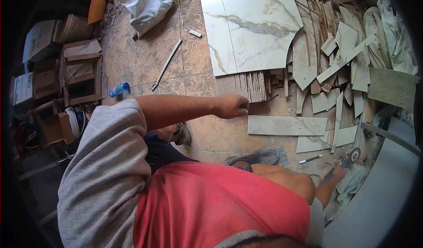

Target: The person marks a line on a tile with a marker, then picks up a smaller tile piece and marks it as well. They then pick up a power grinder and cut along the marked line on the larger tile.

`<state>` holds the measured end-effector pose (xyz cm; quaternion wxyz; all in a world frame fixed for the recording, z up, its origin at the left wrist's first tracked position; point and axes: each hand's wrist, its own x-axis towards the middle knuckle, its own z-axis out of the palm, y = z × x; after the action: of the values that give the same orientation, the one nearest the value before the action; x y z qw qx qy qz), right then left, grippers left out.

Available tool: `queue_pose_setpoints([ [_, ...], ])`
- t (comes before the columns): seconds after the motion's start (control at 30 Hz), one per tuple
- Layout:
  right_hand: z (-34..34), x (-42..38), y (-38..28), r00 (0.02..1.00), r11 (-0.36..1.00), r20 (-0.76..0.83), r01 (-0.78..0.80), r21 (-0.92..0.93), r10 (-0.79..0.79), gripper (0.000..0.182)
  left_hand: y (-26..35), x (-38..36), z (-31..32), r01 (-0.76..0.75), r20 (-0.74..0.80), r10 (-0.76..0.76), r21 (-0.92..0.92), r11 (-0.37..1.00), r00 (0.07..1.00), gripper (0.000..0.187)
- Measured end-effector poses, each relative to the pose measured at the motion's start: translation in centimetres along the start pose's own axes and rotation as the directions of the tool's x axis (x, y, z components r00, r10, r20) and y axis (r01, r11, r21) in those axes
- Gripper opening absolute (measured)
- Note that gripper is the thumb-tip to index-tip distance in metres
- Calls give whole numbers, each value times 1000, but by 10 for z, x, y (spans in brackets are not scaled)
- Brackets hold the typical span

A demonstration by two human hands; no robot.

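The left hand [232, 106] reaches out over the floor [145, 63], its grip curled shut just beside the near end of a long tile strip [286, 125] and thin offcuts [257, 86]; whether it pinches anything I cannot tell. The right hand [338, 173] rests low by an angle grinder [352, 155], its grip hidden. The strip looks stiff, brittle and sharp-edged, best lifted flat by its long sides

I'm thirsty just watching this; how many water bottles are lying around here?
1. A blue plastic bottle lies on the floor at the left, beside the wooden crates. Others could be hidden behind the clutter or the person.
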<state>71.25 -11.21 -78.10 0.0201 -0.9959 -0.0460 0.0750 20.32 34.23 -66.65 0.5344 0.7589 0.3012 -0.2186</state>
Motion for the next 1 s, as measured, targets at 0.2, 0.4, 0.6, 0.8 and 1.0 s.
queue_pose_setpoints([
  [0.2, -48, -63, 7, 954, 994, -282, -81, 69, 98, 79, -18, 12, -125, -147, -229, 169, 112, 983, 959, 26],
  [0.4, -148, -199, -84, 987, 856, -159, 73, 511, 11, 58, -47, 84, -253, -150, -555, 171, 84, 985, 814, 31],
  [0.6, -183, -265, -147, 946, 762, -257, 314, 567, -199, 57, -79, 175, -333, -85, -644, 185, 183, 979, 742, 37],
  [0.8, -182, -300, -163, 981, 809, -54, 182, 559, -184, 52, -100, 246, -365, -125, -673, 399, 418, 900, 623, 40],
  [1.0, -185, -360, -145, 997, 778, 75, -65, 625, 23, 49, -70, 262, -387, -42, -492, 197, 308, 951, 848, 40],
])
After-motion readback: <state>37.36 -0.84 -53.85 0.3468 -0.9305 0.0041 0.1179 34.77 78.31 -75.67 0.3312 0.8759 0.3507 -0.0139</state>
